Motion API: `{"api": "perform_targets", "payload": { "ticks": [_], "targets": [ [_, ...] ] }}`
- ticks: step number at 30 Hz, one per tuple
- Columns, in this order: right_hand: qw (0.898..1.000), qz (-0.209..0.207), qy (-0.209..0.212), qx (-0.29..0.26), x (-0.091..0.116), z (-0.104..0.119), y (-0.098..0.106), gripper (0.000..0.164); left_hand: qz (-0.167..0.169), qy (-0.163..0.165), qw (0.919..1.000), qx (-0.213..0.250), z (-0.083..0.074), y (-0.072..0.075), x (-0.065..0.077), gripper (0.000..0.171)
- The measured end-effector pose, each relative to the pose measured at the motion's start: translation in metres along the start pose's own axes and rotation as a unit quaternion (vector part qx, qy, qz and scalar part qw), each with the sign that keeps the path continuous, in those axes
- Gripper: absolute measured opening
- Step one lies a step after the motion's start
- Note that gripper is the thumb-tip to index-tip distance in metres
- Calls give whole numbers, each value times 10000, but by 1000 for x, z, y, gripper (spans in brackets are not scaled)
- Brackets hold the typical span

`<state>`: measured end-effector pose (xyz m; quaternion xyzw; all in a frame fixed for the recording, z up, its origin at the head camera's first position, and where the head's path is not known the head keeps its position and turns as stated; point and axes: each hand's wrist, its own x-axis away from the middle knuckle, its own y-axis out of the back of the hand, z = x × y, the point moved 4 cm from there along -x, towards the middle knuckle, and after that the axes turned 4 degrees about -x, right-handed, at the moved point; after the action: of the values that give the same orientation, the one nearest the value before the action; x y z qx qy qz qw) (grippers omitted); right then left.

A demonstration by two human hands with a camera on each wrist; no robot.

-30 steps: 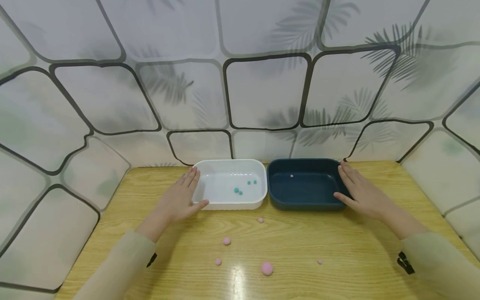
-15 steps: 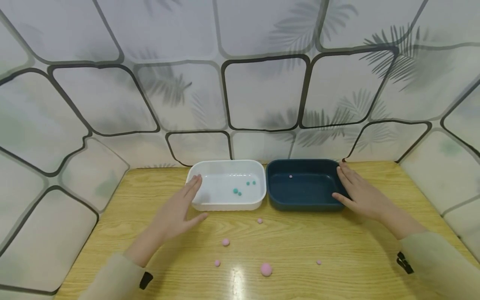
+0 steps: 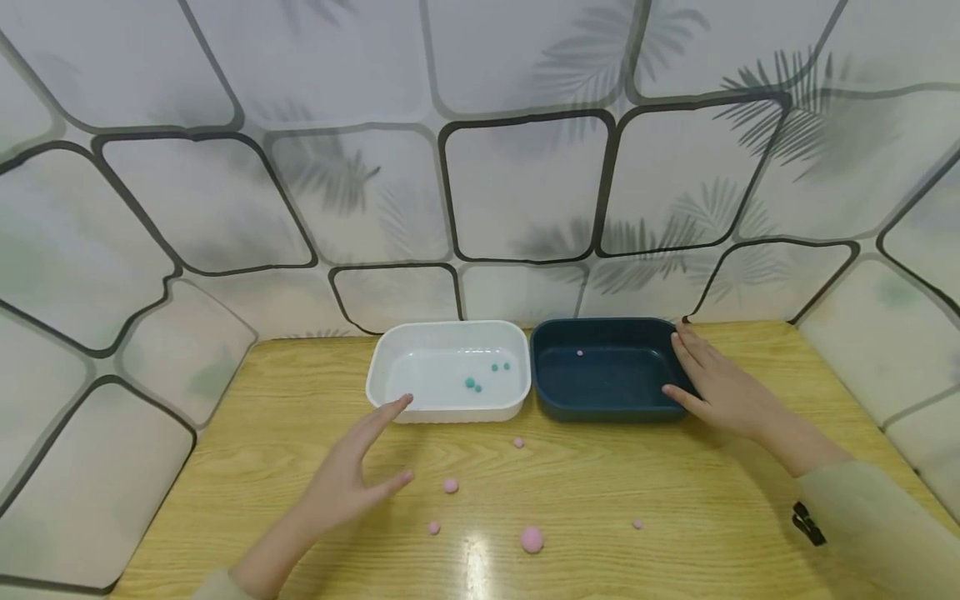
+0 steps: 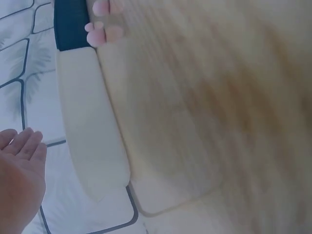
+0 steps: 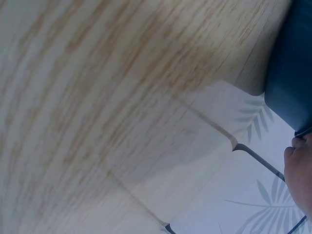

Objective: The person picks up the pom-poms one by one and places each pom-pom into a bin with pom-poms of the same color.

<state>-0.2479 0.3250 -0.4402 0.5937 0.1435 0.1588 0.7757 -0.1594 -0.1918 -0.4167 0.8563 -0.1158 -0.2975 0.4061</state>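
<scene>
My left hand (image 3: 341, 483) hovers over the table in front of the white dish (image 3: 423, 371), holding nothing, thumb spread from its extended fingers. My right hand (image 3: 723, 392) rests against the right end of the dark blue dish (image 3: 618, 379), fingers straight along its rim. Several small teal balls (image 3: 470, 383) lie in the white dish. In the blue one sits a tiny pink ball (image 3: 580, 353). On the table, a large pink ball (image 3: 532, 540) and several smaller ones lie scattered, among them a pink ball (image 3: 450, 486) to the right of my left thumb.
The two dishes stand side by side at the back of the wooden table (image 3: 585, 475). Right behind them rises a wall (image 3: 525, 192) covered in a stone-and-leaf pattern. A small pink ball (image 3: 637, 524) lies at the front right.
My left hand has let go of the white dish's left end and drawn back toward the front of the table. My right hand stays at the blue dish.
</scene>
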Motion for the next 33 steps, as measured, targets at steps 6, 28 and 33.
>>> {"api": "perform_targets", "payload": {
  "ticks": [6, 28, 33],
  "targets": [
    [10000, 20, 11, 32, -1, 0, 0, 94, -202, -381, 9971, 620, -3, -8, 13, 84],
    [10000, 72, -37, -14, 0, 2, 2, 94, 995, 365, 9794, 1718, 5, -46, 36, 28],
    [10000, 75, -51, -22, 0, 2, 2, 94, 1084, 88, 9829, 1482, 5, -51, 36, 23]
  ]
}}
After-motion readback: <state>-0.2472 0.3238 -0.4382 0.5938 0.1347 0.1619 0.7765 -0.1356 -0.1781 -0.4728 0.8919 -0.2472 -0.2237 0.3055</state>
